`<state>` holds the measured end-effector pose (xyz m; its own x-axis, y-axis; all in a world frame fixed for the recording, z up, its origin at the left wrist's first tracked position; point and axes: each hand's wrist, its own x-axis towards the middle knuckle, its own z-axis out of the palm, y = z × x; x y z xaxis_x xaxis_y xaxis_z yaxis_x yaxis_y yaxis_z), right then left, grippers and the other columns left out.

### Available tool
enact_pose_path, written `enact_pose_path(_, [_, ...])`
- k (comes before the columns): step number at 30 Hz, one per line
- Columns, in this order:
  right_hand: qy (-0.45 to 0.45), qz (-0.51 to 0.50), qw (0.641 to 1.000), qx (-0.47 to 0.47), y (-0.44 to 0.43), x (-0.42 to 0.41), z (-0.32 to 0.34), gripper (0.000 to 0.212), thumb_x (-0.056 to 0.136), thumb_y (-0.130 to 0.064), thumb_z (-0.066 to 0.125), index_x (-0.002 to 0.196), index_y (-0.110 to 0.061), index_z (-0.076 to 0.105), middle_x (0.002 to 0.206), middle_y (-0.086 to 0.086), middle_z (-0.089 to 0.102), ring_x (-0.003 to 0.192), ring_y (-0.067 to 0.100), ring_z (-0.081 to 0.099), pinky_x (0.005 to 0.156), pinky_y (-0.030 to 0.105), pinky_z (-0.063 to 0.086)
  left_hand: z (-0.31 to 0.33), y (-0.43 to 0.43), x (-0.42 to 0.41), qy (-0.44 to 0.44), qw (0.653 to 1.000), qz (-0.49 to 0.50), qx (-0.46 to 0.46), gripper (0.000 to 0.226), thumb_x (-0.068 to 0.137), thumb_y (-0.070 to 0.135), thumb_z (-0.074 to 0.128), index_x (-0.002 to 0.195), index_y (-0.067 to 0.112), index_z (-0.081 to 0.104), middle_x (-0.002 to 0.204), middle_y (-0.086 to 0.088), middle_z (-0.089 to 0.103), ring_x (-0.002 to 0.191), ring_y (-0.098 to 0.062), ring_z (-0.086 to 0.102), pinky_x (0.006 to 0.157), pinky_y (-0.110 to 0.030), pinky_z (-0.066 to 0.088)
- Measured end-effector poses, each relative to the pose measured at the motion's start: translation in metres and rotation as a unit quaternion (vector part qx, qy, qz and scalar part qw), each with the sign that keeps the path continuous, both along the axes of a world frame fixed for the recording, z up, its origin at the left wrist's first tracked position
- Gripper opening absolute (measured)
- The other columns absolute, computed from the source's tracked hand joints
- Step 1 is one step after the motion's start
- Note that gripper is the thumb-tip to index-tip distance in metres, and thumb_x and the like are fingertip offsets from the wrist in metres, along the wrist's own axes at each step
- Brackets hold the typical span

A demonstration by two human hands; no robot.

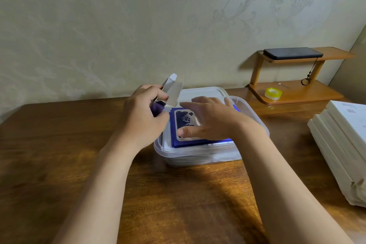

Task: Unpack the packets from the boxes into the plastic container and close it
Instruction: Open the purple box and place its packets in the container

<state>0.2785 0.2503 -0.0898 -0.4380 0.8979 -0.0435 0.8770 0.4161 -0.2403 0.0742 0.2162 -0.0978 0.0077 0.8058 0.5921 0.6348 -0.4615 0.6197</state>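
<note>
Head view: wooden table [59, 144], patterned wall [99, 25]; left fingers [158, 96] round box [174, 90], right fingers [195, 103] perhaps flat on packets [185, 118].

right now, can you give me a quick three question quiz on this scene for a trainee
1. True or false: the left hand grips an opened box.
2. Where does the right hand rest? A: on the blue packets in the plastic container. B: on the tape roll. C: on the phone.
3. Fill in: the lid lies ____ the plastic container.

Key: 1 true; 2 A; 3 behind.
</note>
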Motion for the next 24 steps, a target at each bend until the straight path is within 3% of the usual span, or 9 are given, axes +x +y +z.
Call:
enact_pose_path(15, [-0.035,0.018,0.999,-0.003,0.000,-0.005,-0.010,0.088,0.074,-0.093,0.034,0.151,-0.051,0.022,0.157,-0.009,0.034,0.144,0.026,0.031,0.115,0.066,0.013,0.000,-0.004,0.003,0.012,1.000,0.001,0.001,0.031,0.077,-0.010,0.070,0.098,0.012,0.069,0.124,0.008,0.057,0.099,-0.017,0.064,0.079,-0.033,0.058])
enact_pose_path(18, [0.083,-0.019,0.996,0.000,-0.003,-0.003,-0.003,0.077,0.080,-0.083,0.047,0.146,-0.043,0.042,0.152,-0.008,0.043,0.139,0.021,0.041,0.117,0.063,0.015,0.000,-0.004,0.001,0.035,0.999,0.004,0.016,0.028,0.079,-0.010,0.070,0.101,0.009,0.069,0.129,0.003,0.060,0.092,-0.017,0.065,0.076,-0.036,0.060])
enact_pose_path(20, [0.211,-0.049,0.976,0.031,-0.004,-0.001,0.003,0.061,0.088,-0.066,0.058,0.139,-0.033,0.054,0.146,-0.004,0.049,0.133,0.017,0.048,0.116,0.048,0.031,0.002,-0.003,-0.001,0.060,0.997,0.001,0.050,0.026,0.080,-0.011,0.070,0.103,0.003,0.069,0.131,-0.006,0.062,0.101,-0.019,0.066,0.078,-0.038,0.061])
enact_pose_path(22, [0.296,-0.056,0.951,0.068,-0.007,-0.003,0.011,0.047,0.093,-0.048,0.063,0.134,-0.025,0.060,0.137,-0.002,0.056,0.124,0.013,0.054,0.099,0.029,0.044,0.007,-0.004,-0.004,0.091,0.991,-0.003,0.103,0.024,0.078,-0.011,0.073,0.100,-0.002,0.068,0.131,-0.014,0.063,0.112,-0.026,0.065,0.077,-0.036,0.061])
enact_pose_path(24, [0.358,-0.056,0.930,0.070,-0.010,-0.005,0.019,0.039,0.095,-0.042,0.062,0.129,-0.023,0.063,0.126,-0.004,0.064,0.113,0.007,0.060,0.087,0.020,0.049,0.015,-0.006,-0.006,0.107,0.983,-0.003,0.151,0.023,0.076,-0.012,0.074,0.097,-0.004,0.068,0.130,-0.016,0.064,0.116,-0.030,0.065,0.076,-0.032,0.061])
